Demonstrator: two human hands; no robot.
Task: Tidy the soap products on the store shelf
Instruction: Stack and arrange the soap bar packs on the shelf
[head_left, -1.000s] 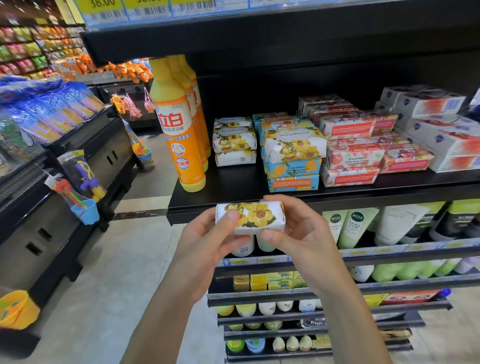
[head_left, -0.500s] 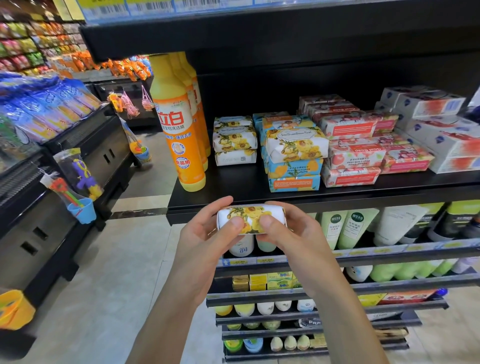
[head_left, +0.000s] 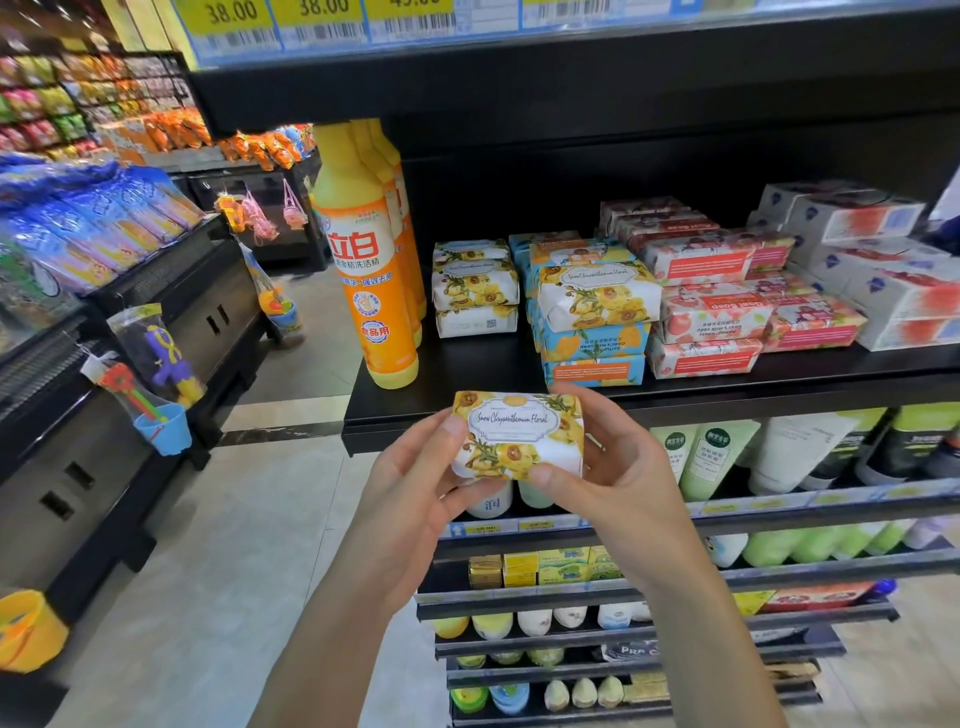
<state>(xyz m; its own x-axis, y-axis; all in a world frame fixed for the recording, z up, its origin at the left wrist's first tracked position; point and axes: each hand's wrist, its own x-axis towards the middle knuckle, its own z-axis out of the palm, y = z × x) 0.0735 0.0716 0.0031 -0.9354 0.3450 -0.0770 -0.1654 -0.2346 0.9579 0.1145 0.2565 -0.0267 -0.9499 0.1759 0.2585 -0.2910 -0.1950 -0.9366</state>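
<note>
A white soap bar with yellow flowers (head_left: 519, 436) is held in front of the black shelf (head_left: 467, 384), its labelled face turned up toward me. My left hand (head_left: 421, 493) grips its left end, thumb on top. My right hand (head_left: 618, 478) grips its right end, thumb under the front edge. On the shelf behind, a stack of matching yellow-flower soaps (head_left: 475, 288) stands left of a blue-and-yellow soap stack (head_left: 592, 312) topped by one flower bar. Red-and-white soap packs (head_left: 711, 306) lie further right.
Tall orange detergent bottles (head_left: 369, 275) stand at the shelf's left end. White-and-red boxes (head_left: 883, 260) fill the far right. Lower shelves hold green tubes (head_left: 701, 452) and small bottles. A black display counter (head_left: 130, 364) with hanging toys lines the aisle on the left.
Both hands have rotated the soap bar, so its labelled top face now shows instead of its side. The bar stays in front of the shelf edge.
</note>
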